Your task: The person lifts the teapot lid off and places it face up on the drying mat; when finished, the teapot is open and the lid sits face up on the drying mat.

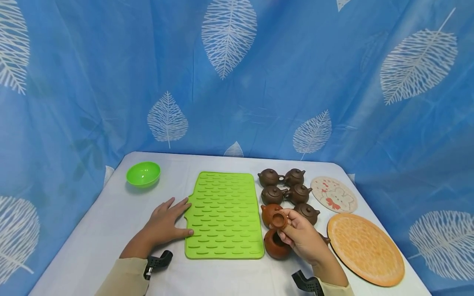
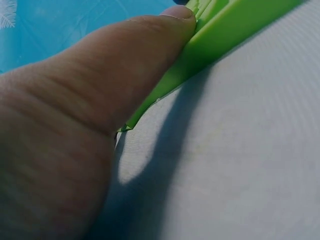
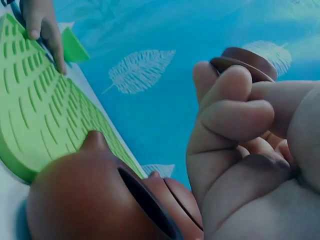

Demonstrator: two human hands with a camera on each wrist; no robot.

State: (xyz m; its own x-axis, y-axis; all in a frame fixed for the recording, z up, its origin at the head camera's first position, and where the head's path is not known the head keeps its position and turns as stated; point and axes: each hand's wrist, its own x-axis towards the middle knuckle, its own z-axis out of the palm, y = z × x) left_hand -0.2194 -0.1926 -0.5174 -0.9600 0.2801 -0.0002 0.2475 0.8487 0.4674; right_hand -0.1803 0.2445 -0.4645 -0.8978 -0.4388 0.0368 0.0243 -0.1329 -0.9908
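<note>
"What did the right hand point(image 1: 304, 236) have?"

"A lid point(image 1: 279, 220), pinched between thumb and fingers, just right of the green mat point(image 1: 224, 218) and apart from the open teapot point(image 1: 275, 249) beside that mat."

"How did the lid look?"

"Small, round and reddish-brown, much like the teapot's body. Its hollow underside faced the head camera, a raised ring inside a wider brim. The right wrist view caught it nearly edge-on, ring standing up from the brim."

"And the left hand point(image 1: 165, 222)?"

"Fingers spread, grasping nothing, thumb resting on the mat's left edge."

"Anything else by the mat?"

"A second reddish teapot point(image 1: 269, 211) and some darker teapots point(image 1: 272, 195), along its right side."
</note>
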